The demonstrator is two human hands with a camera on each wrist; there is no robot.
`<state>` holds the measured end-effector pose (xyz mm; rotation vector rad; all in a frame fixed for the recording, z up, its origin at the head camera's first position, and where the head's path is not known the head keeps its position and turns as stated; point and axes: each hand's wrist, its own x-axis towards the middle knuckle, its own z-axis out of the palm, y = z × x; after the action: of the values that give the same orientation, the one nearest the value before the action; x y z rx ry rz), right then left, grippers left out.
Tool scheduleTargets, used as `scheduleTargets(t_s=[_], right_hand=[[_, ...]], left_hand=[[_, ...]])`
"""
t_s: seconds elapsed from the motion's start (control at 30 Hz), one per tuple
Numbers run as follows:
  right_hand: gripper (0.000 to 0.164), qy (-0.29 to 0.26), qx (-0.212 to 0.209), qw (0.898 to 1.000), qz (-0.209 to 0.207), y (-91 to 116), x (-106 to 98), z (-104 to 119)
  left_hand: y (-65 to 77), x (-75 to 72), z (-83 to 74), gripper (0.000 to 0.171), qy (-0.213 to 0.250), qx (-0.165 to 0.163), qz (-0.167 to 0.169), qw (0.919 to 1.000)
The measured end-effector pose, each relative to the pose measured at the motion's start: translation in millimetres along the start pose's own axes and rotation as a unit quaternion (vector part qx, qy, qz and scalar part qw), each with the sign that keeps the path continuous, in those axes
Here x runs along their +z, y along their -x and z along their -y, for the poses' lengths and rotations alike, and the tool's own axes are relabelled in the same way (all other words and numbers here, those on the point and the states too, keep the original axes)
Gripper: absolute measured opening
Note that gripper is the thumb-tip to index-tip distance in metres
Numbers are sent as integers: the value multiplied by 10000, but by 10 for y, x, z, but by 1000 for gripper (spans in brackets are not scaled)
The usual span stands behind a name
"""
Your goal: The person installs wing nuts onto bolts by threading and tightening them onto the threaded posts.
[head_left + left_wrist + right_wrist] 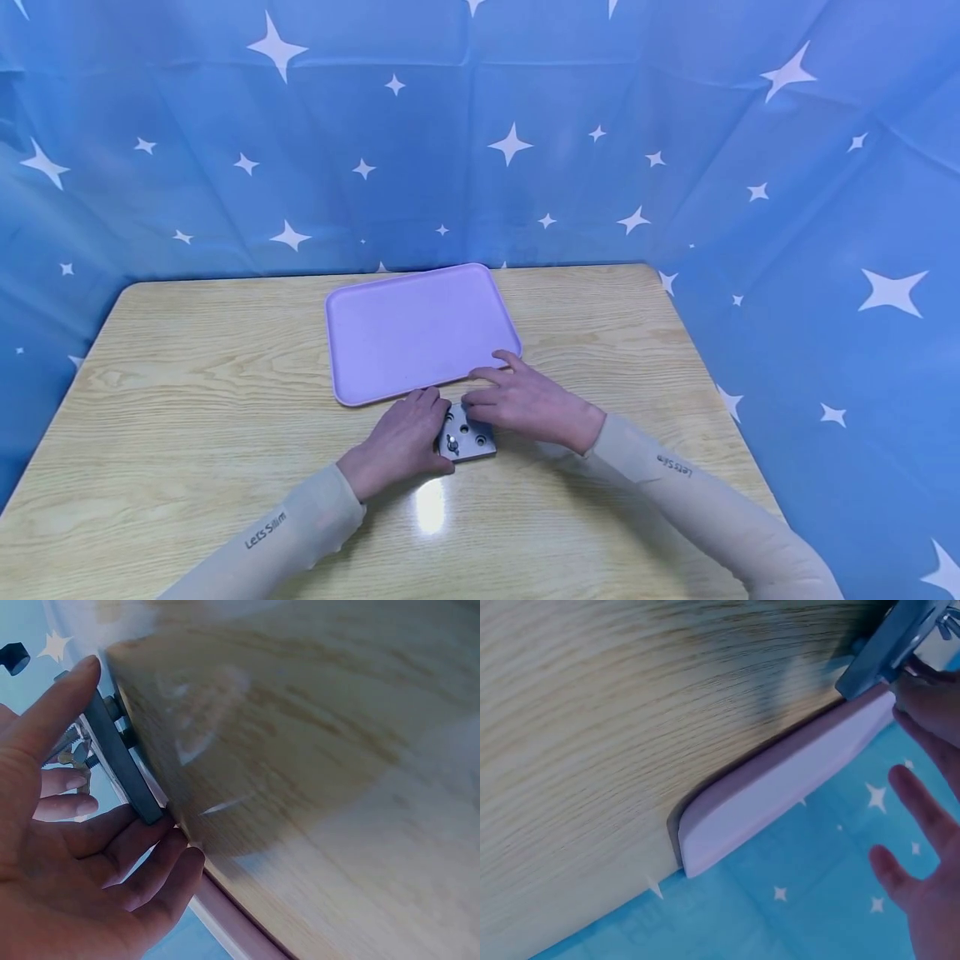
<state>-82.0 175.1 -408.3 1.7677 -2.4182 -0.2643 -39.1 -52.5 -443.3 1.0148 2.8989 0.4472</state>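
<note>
A grey metal plate (474, 448) with several holes lies before the person, near the tray. One wing screw (452, 442) stands in its near left part. The left hand (405, 433) grips the plate's left side, thumb at the near edge and fingers at the far edge. Dark short pegs (112, 709) stick out below the plate in the left wrist view. At the plate's far right corner, the right hand (525, 404) has its thumb and index finger together, pinching what looks like another wing screw, mostly hidden. Its other fingers (922, 799) are spread.
A shallow purple tray (420, 333) lies just beyond the plate, its near edge close to both hands. The wooden table (187, 400) ends at a blue curtain (420, 125) with white stars, behind and to the right.
</note>
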Motion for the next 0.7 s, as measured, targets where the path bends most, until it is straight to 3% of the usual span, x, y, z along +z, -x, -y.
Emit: scheduleTargets(t_s=[0.3, 0.43, 0.7], right_hand=[[11, 32, 283, 9995, -165, -60, 88, 36], [5, -292, 760, 9964, -232, -102, 133, 87], [11, -1446, 1935, 9685, -604, -196, 162, 196]], left_hand=[[-5, 15, 0, 69, 51, -99, 28, 9999], [0, 13, -3, 69, 30, -79, 22, 10000], [4, 15, 0, 69, 7, -75, -17, 10000]])
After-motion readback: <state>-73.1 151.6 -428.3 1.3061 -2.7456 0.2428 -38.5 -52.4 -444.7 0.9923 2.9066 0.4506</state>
